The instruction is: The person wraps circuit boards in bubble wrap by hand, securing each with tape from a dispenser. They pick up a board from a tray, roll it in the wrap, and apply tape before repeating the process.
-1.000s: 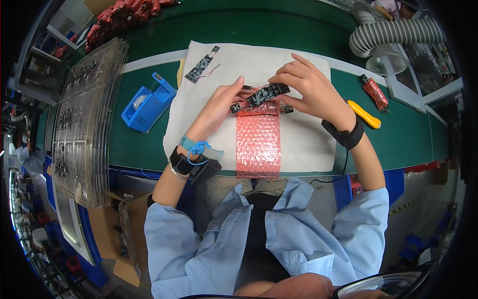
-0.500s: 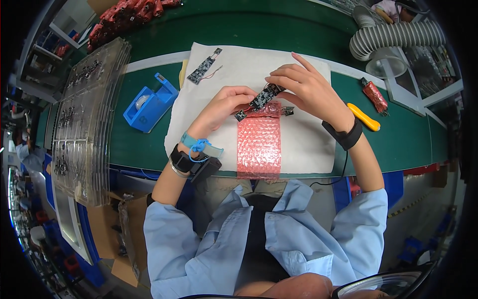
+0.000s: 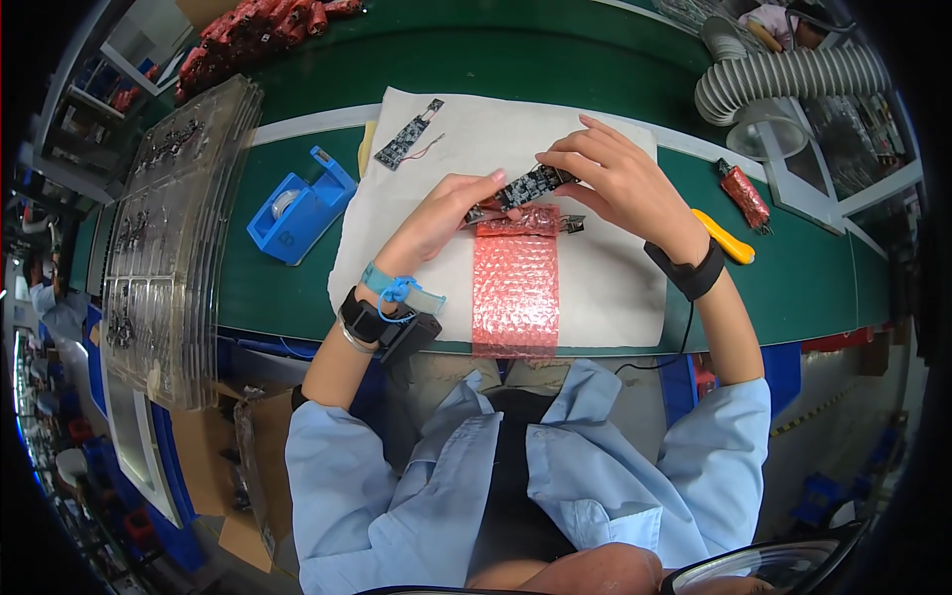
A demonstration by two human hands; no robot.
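Note:
Between my two hands a dark circuit board (image 3: 534, 185) is held above a strip of red bubble wrap (image 3: 516, 283). My left hand (image 3: 446, 210) pinches the board's left end, and my right hand (image 3: 613, 178) grips its right end with thumb and fingers. Just under the board, the wrap's far end is folded over; a small board end (image 3: 572, 224) sticks out of the fold on the right. Another circuit board (image 3: 405, 141) with thin wires lies on the white sheet (image 3: 605, 297), beyond my left hand.
Left of the sheet stands a blue tape dispenser (image 3: 300, 210), then stacked clear plastic trays (image 3: 164, 238). To the right lie a yellow-handled cutter (image 3: 724, 236) and a red-wrapped board (image 3: 744, 196), near a grey ribbed hose (image 3: 793, 84). Red-wrapped bundles (image 3: 248, 40) are piled far left.
The held board has turned to lie flatter, its left end rising a little. My left thumb has shifted up onto that end. The wrap has barely moved.

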